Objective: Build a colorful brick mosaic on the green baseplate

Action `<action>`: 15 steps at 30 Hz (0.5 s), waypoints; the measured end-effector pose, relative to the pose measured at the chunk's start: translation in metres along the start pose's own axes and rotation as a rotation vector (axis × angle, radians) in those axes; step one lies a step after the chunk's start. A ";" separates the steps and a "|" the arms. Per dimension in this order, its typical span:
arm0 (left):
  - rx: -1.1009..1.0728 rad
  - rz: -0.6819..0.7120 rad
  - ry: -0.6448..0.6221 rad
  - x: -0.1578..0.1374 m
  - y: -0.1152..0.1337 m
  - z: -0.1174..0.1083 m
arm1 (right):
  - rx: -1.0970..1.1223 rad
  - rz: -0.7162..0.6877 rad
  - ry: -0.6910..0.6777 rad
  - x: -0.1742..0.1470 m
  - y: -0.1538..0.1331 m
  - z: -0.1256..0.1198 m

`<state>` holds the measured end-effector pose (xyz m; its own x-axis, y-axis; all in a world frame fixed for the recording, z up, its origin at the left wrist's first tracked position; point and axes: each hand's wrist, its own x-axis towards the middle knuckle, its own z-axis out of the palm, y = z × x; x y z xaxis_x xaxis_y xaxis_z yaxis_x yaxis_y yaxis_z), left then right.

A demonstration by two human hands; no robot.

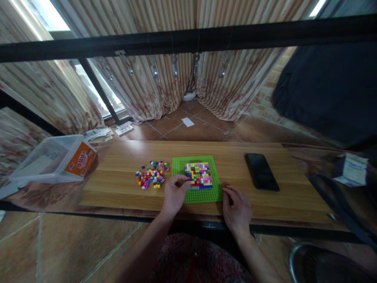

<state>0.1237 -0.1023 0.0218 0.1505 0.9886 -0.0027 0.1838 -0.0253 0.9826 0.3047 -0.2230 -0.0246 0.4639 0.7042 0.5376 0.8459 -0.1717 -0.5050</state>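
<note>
A green studded baseplate (pixel 218 184) lies on the wooden board, with a block of small multicoloured toy bricks (pixel 200 174) built up in its middle. My left hand (pixel 175 193) reaches over the plate's left side. Its thumb and forefinger are pinched together at the block's lower left edge, and whatever they hold is too small to make out. At the plate's lower right edge, my right hand (pixel 238 208) has its fingers curled, thumb and fingertips against the rim. Loose toy bricks (pixel 150 175) lie scattered left of the plate.
A black phone (pixel 261 171) lies on the wooden board (pixel 118 194) to the right. Left of the board stands a clear plastic bin (pixel 47 157) with an orange label. A dark metal bar (pixel 188 39) crosses in front of the curtains. A dark strap (pixel 338 204) hangs at the right.
</note>
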 end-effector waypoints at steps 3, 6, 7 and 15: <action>-0.059 -0.046 -0.021 0.003 -0.003 -0.001 | 0.002 0.003 0.004 -0.001 0.001 0.001; -0.081 -0.048 -0.032 0.004 -0.006 -0.005 | -0.001 0.007 0.000 -0.001 0.001 0.001; -0.080 -0.047 -0.034 0.004 -0.006 -0.006 | -0.003 0.005 -0.004 0.000 0.001 0.000; 0.096 0.067 -0.114 -0.006 0.004 -0.013 | 0.003 0.005 0.000 0.000 0.000 0.000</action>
<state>0.1112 -0.1062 0.0277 0.2738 0.9611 0.0359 0.2606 -0.1101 0.9591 0.3047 -0.2233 -0.0245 0.4681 0.7034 0.5349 0.8427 -0.1731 -0.5098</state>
